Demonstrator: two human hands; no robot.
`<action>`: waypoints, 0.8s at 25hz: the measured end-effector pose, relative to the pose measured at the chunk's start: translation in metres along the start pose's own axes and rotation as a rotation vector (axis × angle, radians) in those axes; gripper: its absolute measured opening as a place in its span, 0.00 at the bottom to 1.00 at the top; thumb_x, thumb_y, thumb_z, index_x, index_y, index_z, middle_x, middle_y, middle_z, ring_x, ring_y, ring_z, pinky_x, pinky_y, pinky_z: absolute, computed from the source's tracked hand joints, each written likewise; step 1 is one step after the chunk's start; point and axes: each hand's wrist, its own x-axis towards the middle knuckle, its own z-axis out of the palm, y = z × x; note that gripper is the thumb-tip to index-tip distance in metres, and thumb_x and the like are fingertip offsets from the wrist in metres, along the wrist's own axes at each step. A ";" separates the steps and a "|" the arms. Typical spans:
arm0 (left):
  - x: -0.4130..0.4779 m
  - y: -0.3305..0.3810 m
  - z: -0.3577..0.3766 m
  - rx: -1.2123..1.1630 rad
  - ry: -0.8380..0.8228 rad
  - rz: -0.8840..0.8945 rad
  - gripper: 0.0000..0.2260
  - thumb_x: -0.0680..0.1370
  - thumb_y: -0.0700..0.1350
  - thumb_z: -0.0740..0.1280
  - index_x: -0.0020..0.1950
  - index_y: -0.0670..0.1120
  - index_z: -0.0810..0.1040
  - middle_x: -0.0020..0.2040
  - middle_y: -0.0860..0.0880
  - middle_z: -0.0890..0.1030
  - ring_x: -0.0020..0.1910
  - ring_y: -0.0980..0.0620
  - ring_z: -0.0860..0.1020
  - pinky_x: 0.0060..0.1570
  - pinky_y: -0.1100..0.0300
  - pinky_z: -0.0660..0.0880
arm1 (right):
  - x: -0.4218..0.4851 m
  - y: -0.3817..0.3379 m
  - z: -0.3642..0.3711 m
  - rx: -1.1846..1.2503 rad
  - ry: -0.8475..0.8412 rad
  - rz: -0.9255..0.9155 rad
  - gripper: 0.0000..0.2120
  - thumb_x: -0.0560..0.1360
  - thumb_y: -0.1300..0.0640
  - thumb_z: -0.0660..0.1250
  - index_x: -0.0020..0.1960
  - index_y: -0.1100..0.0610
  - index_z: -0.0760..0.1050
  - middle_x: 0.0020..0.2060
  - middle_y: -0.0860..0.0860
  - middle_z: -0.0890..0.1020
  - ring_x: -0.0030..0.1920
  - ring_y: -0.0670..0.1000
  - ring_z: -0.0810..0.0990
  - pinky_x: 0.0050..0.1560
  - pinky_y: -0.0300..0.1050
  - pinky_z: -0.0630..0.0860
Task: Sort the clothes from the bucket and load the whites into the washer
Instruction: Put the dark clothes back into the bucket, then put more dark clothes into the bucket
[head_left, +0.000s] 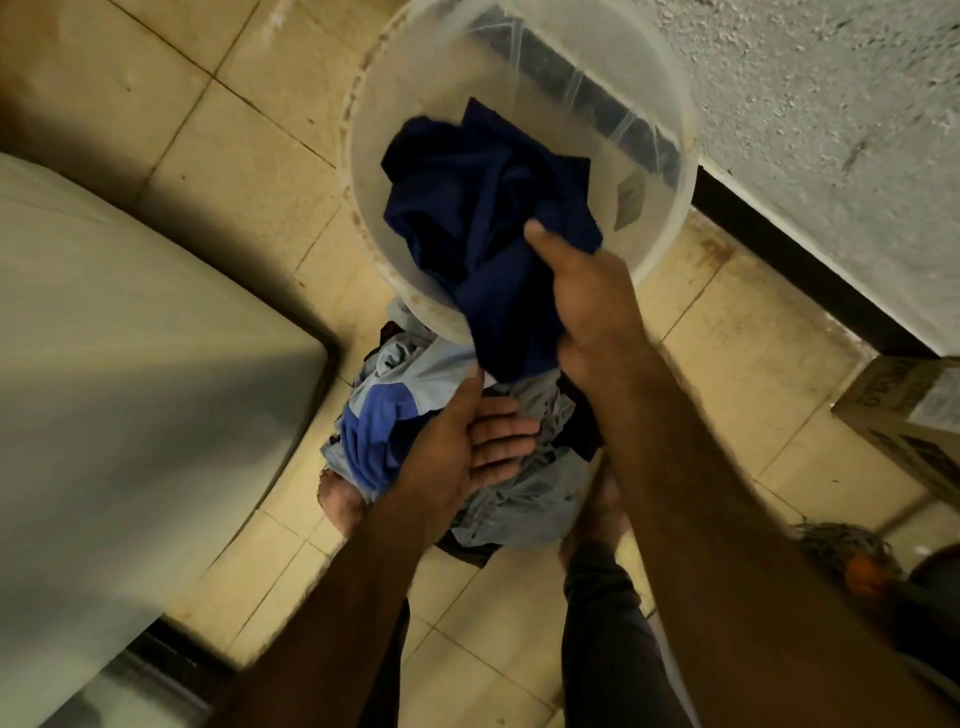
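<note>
A translucent white bucket lies tipped toward me on the tiled floor. A dark navy garment spills over its near rim. My right hand grips the lower part of that navy cloth at the rim. My left hand is palm-up with fingers apart, just under the hanging navy cloth and above a pile of light blue and grey clothes on the floor. The white washer fills the left side; its lid looks closed.
A rough plastered wall with a dark skirting runs at the right behind the bucket. A cardboard box stands at the right edge. A mop head lies at the lower right. My bare feet flank the clothes pile.
</note>
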 end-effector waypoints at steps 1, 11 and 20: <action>0.004 -0.009 -0.009 0.032 0.045 -0.010 0.23 0.81 0.64 0.58 0.58 0.47 0.80 0.53 0.47 0.87 0.49 0.48 0.86 0.53 0.52 0.80 | 0.015 -0.003 0.006 -0.026 -0.017 0.042 0.32 0.75 0.51 0.74 0.75 0.60 0.69 0.68 0.56 0.78 0.66 0.58 0.78 0.67 0.57 0.76; 0.046 -0.068 -0.101 0.849 0.825 0.226 0.34 0.74 0.56 0.73 0.76 0.52 0.62 0.75 0.45 0.63 0.71 0.39 0.69 0.69 0.38 0.70 | -0.033 0.069 -0.024 -0.613 0.323 -0.633 0.07 0.79 0.53 0.68 0.47 0.57 0.80 0.39 0.46 0.80 0.39 0.43 0.76 0.43 0.30 0.70; 0.073 -0.009 -0.081 1.268 0.705 0.332 0.15 0.78 0.55 0.64 0.62 0.53 0.79 0.61 0.46 0.80 0.64 0.40 0.74 0.66 0.42 0.70 | -0.063 0.155 -0.046 -0.702 -0.061 0.054 0.07 0.77 0.48 0.71 0.47 0.51 0.78 0.37 0.44 0.83 0.41 0.45 0.83 0.47 0.47 0.80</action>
